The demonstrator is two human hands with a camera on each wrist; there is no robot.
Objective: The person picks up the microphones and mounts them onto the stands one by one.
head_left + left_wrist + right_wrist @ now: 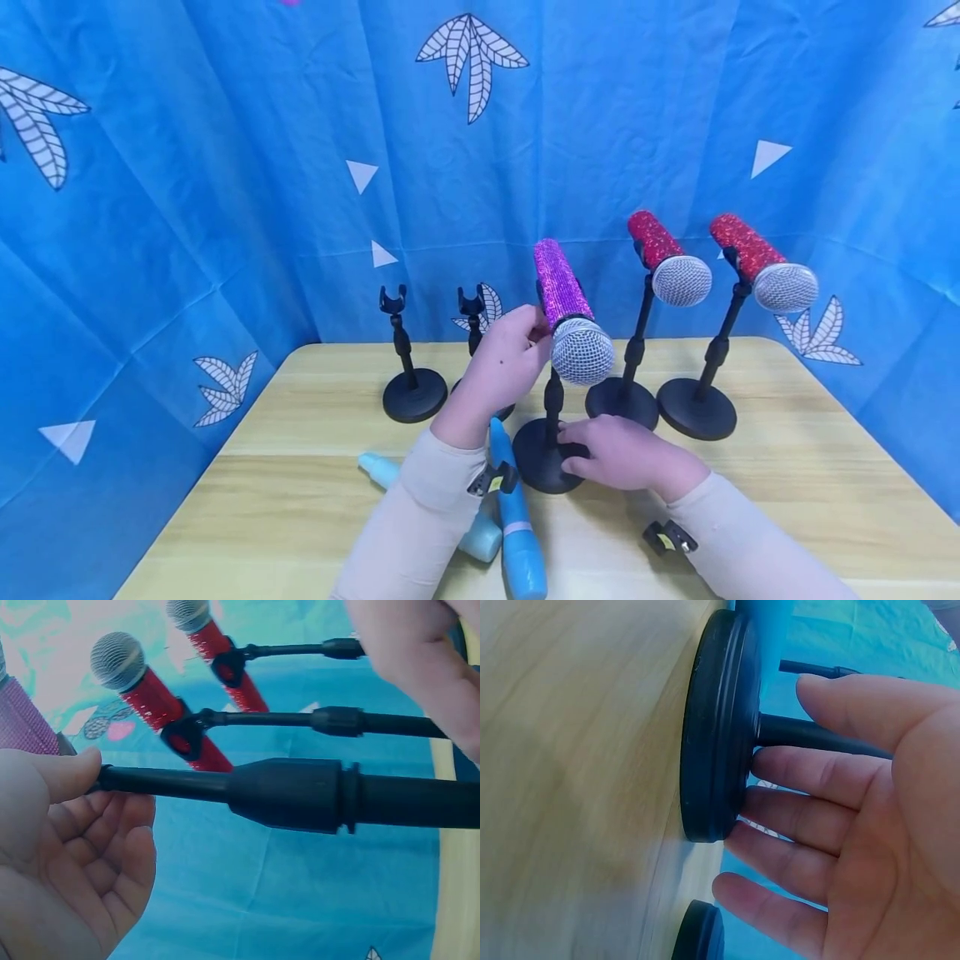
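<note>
A purple glittery microphone (564,287) with a silver mesh head sits tilted in the clip of a black microphone stand (553,400). My left hand (506,354) pinches the top of that stand's pole, just below the clip, between thumb and fingers, as the left wrist view shows. Down at the round base (718,727), my right hand (626,454) has its fingers extended, the fingertips at the base's upper face beside the pole. Whether they press on it I cannot tell. Only part of the purple microphone (26,716) shows in the left wrist view.
Two red glittery microphones (660,242) (750,250) rest on stands to the right. Left of the purple one stand two bare stands (405,358) (471,308), one partly behind my left hand. Two blue marker-shaped objects (517,533) (382,469) lie near my left forearm. A blue curtain (480,167) hangs behind the table.
</note>
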